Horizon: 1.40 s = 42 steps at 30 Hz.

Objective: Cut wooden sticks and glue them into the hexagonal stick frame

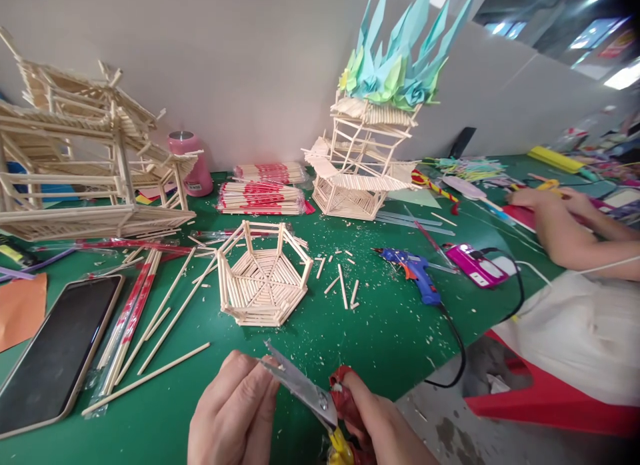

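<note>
My right hand (377, 418) is wrapped round the red and yellow handles of a pair of scissors (313, 392), whose parted blades point up and left. The blade tips reach the fingertips of my left hand (237, 408). Those fingers are pinched together, and what they hold is too small to make out. Just beyond my hands stands an octagonal-looking basket (265, 278) of thin wooden sticks, with a low open railing round its woven-looking floor. Short cut stick pieces (343, 286) lie to its right. A blue glue gun (413, 272) rests farther right.
Loose sticks (150, 377) and a phone (60, 348) lie left. Stick houses (100, 152) and a paper-topped tower (360, 152) stand behind, with packed sticks (263, 197) between. A power strip (483, 265) and a person's arm (565, 225) are right.
</note>
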Available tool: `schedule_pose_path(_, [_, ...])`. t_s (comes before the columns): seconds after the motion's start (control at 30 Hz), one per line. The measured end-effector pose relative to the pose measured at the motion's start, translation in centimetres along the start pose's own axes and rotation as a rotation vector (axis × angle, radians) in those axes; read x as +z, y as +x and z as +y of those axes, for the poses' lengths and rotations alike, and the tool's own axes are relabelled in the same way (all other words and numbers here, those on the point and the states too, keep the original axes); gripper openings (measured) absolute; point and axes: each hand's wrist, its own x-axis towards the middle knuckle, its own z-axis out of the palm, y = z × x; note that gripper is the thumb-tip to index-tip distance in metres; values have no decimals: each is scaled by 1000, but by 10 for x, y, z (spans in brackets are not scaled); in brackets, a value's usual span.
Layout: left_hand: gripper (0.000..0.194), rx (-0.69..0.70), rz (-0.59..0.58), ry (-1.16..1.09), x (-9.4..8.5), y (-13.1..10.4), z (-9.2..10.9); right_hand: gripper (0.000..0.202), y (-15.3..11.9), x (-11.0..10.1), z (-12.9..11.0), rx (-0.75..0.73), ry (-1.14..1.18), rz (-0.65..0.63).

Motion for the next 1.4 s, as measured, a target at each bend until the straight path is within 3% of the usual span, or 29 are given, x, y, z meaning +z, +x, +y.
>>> schedule_pose_path(0.3, [20,-92,-59,-93,-3,0,-1,47,2,-5,-5,56,30,-129])
schedule_pose_path(0.53, [17,-67,-153,-229,-9,9,-1,51,-7,-11,-8,23,-112,-23])
schedule_pose_path(0.77, [17,-77,-109,-203,-7,9,-1,45,-3,-14,-9,25,-143,-59])
schedule_pose_path(0.93, [17,-123,-153,-238,-6,7,1,29,4,-10,-7,-42,100,-69])
schedule_pose_path(1.07, [15,-278,-166,-360,-5,5,-1,27,9,-16,-8,14,254,-36])
schedule_pose_path(1.2, [16,-439,-184,-504,-5,1,-4,23,7,-24,-11,24,226,8])
schedule_pose_path(1.4, [20,-498,-256,-572,-5,2,-5,28,1,-25,-16,-16,16,6])
